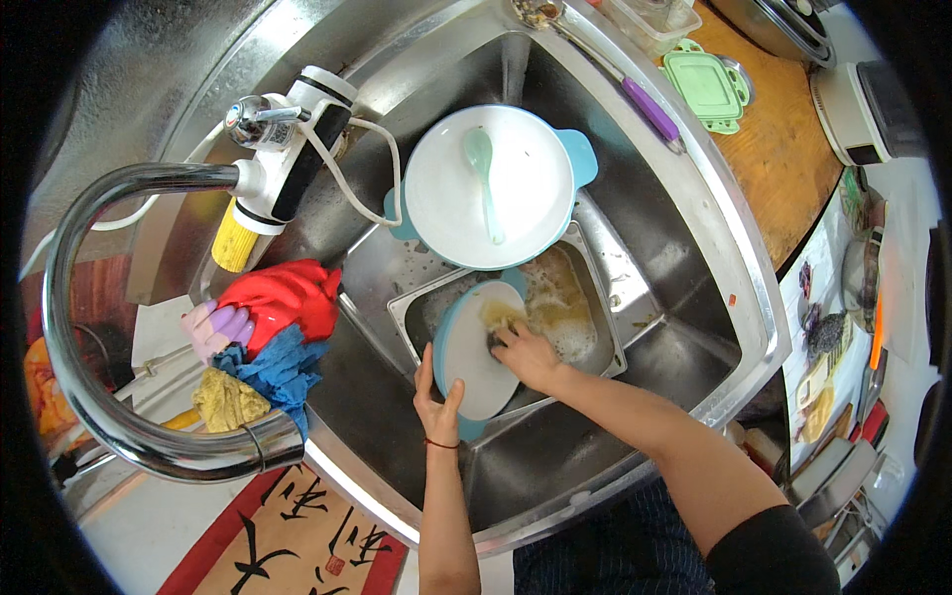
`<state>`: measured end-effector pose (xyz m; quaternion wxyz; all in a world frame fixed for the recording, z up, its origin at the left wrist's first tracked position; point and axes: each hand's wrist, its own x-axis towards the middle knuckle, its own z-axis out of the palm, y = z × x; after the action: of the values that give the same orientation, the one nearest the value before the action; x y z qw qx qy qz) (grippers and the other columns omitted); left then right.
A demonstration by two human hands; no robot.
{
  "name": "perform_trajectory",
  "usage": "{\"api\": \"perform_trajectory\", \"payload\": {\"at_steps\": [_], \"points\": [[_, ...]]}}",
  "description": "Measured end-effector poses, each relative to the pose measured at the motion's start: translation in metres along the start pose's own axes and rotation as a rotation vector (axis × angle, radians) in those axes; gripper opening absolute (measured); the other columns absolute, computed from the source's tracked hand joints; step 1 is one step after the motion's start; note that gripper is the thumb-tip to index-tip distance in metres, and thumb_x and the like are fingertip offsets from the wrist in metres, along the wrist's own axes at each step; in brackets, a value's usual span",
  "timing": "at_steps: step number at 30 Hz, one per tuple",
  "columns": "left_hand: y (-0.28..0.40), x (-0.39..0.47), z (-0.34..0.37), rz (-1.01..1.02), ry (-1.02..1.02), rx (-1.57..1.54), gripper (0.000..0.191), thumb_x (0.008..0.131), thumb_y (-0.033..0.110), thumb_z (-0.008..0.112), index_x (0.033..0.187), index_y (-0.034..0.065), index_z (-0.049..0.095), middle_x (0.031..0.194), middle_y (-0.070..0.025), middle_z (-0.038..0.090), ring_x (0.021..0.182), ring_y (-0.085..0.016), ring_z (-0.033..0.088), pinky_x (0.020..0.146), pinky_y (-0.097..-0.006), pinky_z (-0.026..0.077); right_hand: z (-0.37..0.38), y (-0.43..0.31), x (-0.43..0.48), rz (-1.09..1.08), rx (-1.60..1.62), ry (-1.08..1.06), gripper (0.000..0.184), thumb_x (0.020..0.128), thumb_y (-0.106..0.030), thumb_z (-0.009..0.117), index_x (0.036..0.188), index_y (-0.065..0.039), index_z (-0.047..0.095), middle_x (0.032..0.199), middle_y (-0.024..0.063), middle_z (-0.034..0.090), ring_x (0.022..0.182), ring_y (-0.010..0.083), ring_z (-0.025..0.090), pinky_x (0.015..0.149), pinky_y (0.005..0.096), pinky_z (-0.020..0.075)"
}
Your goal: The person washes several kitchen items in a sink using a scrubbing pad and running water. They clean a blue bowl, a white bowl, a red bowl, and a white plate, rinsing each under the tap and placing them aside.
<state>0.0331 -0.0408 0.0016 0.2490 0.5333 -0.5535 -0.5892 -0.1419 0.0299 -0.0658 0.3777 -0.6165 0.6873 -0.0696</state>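
Observation:
My left hand (439, 401) grips the near-left rim of a white bowl with a light-blue outside and tab handles (483, 379). The bowl is tilted over a rectangular stainless-steel pan (613, 338) of cloudy, foamy yellowish water. Inside the bowl, my right hand (529, 361) presses a small dark scrubber (494, 340) against the white surface. The fingers mostly hide the scrubber, so its material is unclear. Yellowish suds lie by the fingertips. Beyond the pan, a larger white bowl with blue handles (442, 178) holds a pale-green spoon (480, 160).
A stainless-steel sink (688, 297) surrounds the work. At left, a curved chrome faucet (63, 297) carries red rubber gloves (294, 297), a blue cloth (279, 364) and a yellow cloth (227, 401). A purple-handled ladle (651, 111) rests on the rim near a green lid (703, 82).

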Motion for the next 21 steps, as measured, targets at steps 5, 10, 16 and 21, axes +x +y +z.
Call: {"api": "perform_trajectory", "payload": {"at_steps": [5,10,16,21], "points": [[0.002,0.005,0.005,-0.003,0.003,-0.002,0.077,0.083,0.038,0.075,0.144,0.0028,0.045,0.135,-0.015,0.051,0.123,-0.027,0.049,0.106,-0.0409,0.036,0.017,-0.04,0.002,0.179,0.478,-0.095,0.039,0.073,-0.004,0.066,0.112,-0.005,0.07,0.117,0.016,0.059,0.111,0.0364,0.055,0.093,0.044,0.0476],[0.0,0.0,-0.001,-0.008,0.021,0.015,0.074,0.084,0.035,0.075,0.144,0.003,0.046,0.139,-0.0159,0.05,0.127,-0.027,0.048,0.107,-0.04,0.036,-0.011,-0.037,-0.01,-0.037,0.467,-0.216,0.039,0.076,-0.006,0.067,0.115,-0.01,0.07,0.117,0.0203,0.06,0.113,0.0381,0.056,0.098,0.0436,0.0452],[0.013,0.005,0.009,-0.034,0.028,0.023,0.067,0.086,0.025,0.073,0.144,0.0029,0.046,0.139,-0.0146,0.052,0.122,-0.023,0.052,0.104,-0.037,0.04,0.007,-0.027,-0.006,-0.139,0.746,-0.3,0.054,0.07,-0.001,0.066,0.123,-0.008,0.066,0.127,0.0183,0.056,0.116,0.0384,0.054,0.1,0.0414,0.0435],[0.016,0.006,0.002,-0.38,0.099,-0.298,0.067,0.09,0.03,0.071,0.143,-0.0022,0.044,0.136,-0.0157,0.054,0.116,-0.022,0.056,0.099,-0.0336,0.043,-0.035,0.003,-0.002,-0.135,0.022,-0.08,0.036,0.074,-0.005,0.063,0.109,-0.009,0.072,0.13,0.0074,0.057,0.117,0.0326,0.054,0.094,0.0404,0.0482]]}}
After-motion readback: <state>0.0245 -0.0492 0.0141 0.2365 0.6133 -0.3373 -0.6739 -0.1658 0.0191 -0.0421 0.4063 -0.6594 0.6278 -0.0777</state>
